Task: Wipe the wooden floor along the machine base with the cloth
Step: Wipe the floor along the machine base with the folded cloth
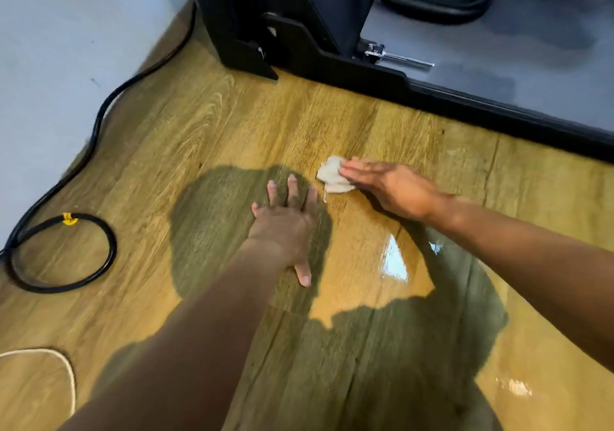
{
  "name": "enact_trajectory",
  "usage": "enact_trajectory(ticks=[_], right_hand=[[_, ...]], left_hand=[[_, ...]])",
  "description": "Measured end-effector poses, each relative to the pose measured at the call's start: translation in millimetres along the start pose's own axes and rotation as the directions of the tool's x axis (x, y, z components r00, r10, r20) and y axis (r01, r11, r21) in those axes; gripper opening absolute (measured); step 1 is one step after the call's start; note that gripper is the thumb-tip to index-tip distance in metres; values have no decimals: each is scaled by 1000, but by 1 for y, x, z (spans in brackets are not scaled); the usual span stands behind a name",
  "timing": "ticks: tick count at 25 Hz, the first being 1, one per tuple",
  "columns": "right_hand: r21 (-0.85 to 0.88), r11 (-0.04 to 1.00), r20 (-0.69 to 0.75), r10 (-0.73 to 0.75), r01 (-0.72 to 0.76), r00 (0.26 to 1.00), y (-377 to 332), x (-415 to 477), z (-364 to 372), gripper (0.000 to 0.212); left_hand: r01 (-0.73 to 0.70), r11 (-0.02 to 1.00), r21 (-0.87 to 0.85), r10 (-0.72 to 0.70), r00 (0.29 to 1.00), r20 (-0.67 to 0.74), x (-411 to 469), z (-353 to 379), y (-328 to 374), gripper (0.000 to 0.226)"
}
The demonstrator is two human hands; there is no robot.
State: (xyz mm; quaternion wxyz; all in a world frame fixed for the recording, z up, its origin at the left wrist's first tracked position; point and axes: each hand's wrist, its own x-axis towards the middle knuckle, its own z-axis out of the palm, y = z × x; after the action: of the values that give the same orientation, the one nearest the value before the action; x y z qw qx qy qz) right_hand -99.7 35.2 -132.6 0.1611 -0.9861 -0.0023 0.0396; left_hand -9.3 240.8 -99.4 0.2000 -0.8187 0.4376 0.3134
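A small crumpled white cloth lies on the wooden floor, a short way in front of the black machine base. My right hand presses flat on the cloth with straight fingers, covering its right part. My left hand rests flat on the floor with fingers spread, just left of the cloth and apart from it. The machine base runs diagonally from the upper middle to the right edge.
A black cable runs along the grey wall at left and coils into a loop with a yellow tag. A white cord lies at lower left. A metal latch sits on the grey machine deck.
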Motion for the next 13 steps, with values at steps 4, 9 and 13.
enact_trajectory(ticks=[4, 9, 13], right_hand=[[95, 935, -112, 352, -343, 929, -23, 14, 6, 69], [102, 980, 16, -171, 168, 985, -117, -93, 53, 80], [-10, 967, 101, -253, 255, 962, -85, -68, 34, 77]], left_hand=[[-23, 1000, -20, 22, 999, -26, -5, 3, -4, 152], [-83, 995, 55, 88, 993, -82, -5, 5, -41, 133], [-30, 999, -42, 29, 999, -37, -9, 8, -68, 133]])
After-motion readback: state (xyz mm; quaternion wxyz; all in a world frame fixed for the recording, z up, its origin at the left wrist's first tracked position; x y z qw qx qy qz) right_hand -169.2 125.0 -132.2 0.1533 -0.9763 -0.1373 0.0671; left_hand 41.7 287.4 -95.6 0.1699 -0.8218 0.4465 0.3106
